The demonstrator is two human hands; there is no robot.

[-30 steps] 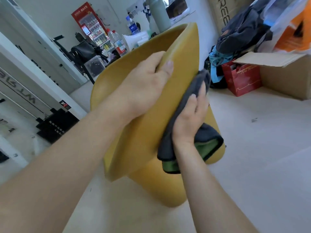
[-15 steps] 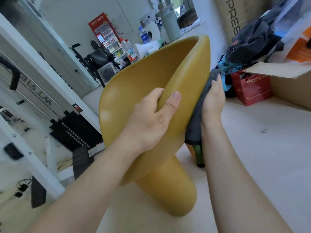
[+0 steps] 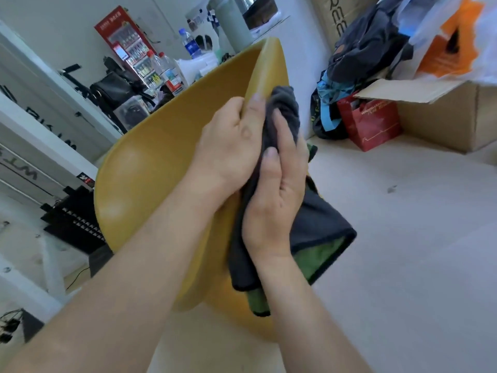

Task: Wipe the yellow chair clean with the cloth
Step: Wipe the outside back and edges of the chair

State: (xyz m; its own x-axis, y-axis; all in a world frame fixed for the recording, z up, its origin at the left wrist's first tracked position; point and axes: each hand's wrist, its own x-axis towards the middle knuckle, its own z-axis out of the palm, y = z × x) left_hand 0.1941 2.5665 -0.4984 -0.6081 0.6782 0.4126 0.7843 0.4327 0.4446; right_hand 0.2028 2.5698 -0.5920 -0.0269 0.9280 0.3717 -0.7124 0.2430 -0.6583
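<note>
Yellow chair [image 3: 161,168]: It is tilted toward you, with the hollow of the seat shell facing left and its base low on the floor [image 3: 403,265].
Left hand [image 3: 231,141]: You grip the rim of the shell, with the fingers inside the hollow and the thumb on the outer side. Hold this grip firm, so the chair does not roll while you rub.
Cloth [image 3: 317,224]: It is grey with a green underside. It lies against the outer side of the rim, just beside your left thumb, and one loose corner hangs down.
Right hand [image 3: 274,200]: It lies flat on the cloth, with the fingers nearly straight, and presses it onto the chair.
Step in hand: I judge that you are wiping the rim and the outer side. Use long strokes along the edge with even pressure. Fold the hanging corner under the palm, so it does not drag.
Right side: A red paper bag [image 3: 371,122] and a cardboard box [image 3: 443,114] stand well apart from the chair.
</note>
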